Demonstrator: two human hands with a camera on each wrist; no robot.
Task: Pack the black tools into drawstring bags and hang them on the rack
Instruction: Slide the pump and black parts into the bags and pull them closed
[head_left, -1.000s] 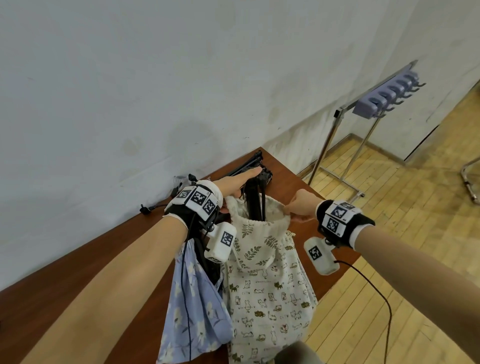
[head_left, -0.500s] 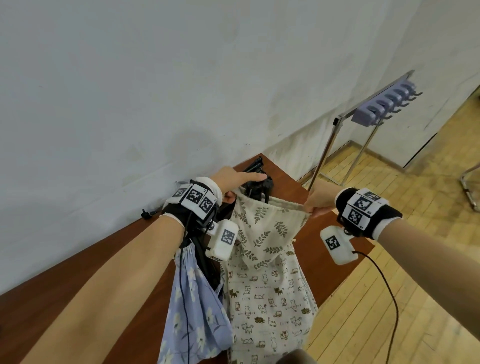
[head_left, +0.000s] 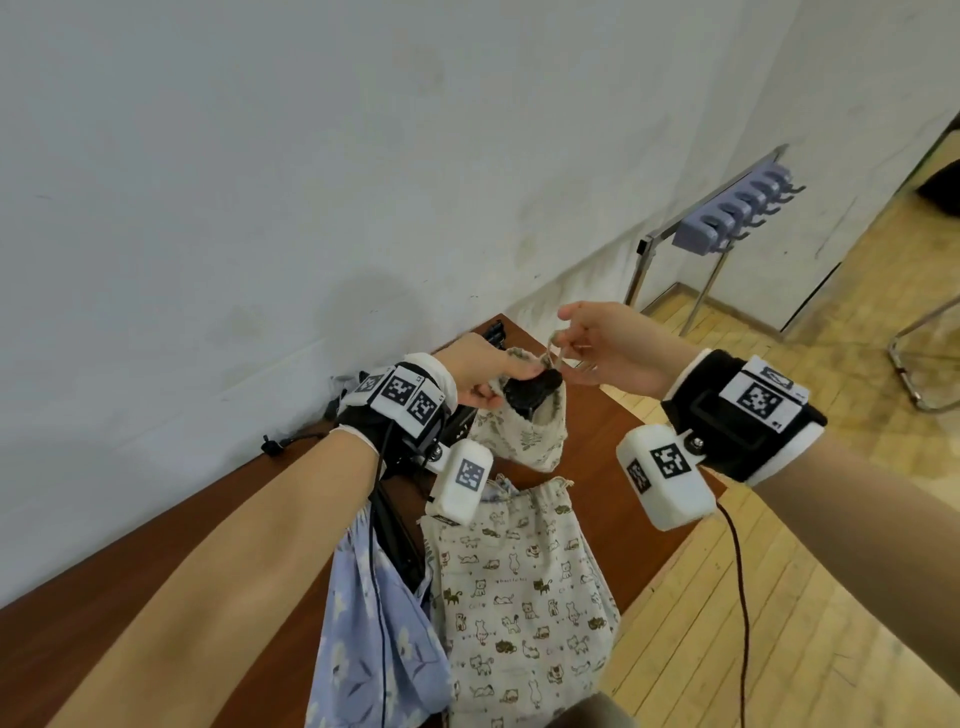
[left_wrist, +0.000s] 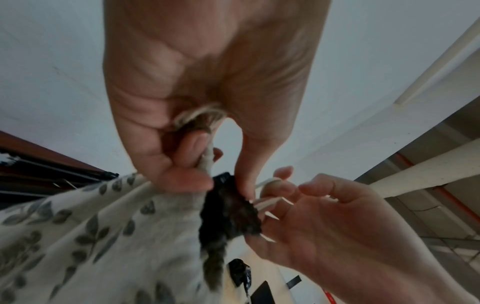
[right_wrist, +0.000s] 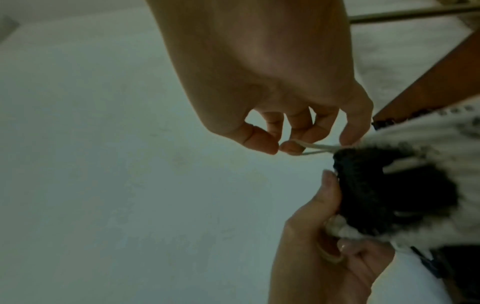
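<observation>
My left hand (head_left: 498, 376) grips the gathered mouth of a leaf-print drawstring bag (head_left: 524, 439), held above the table. A black tool (head_left: 532, 392) pokes out of that mouth; most of it is hidden inside. My right hand (head_left: 563, 340) pinches the bag's cream drawstring (head_left: 551, 355) between thumb and forefinger, just right of the mouth. The right wrist view shows this pinch on the drawstring (right_wrist: 317, 147) beside the black tool (right_wrist: 384, 191). In the left wrist view, my left hand (left_wrist: 207, 174) holds fabric and cord around the black tool (left_wrist: 228, 209).
A cat-print bag (head_left: 519, 571) and a blue floral bag (head_left: 374, 623) lie on the brown table (head_left: 618, 410) below my wrists. More black tools (head_left: 395, 525) lie under my left wrist. A metal rack with purple hooks (head_left: 727, 218) stands on the wooden floor at the right.
The leaf-print bag's mouth has been drawn in around the black tool. My right hand left the bag's rim, rose and took the drawstring. The bag now hangs higher.
</observation>
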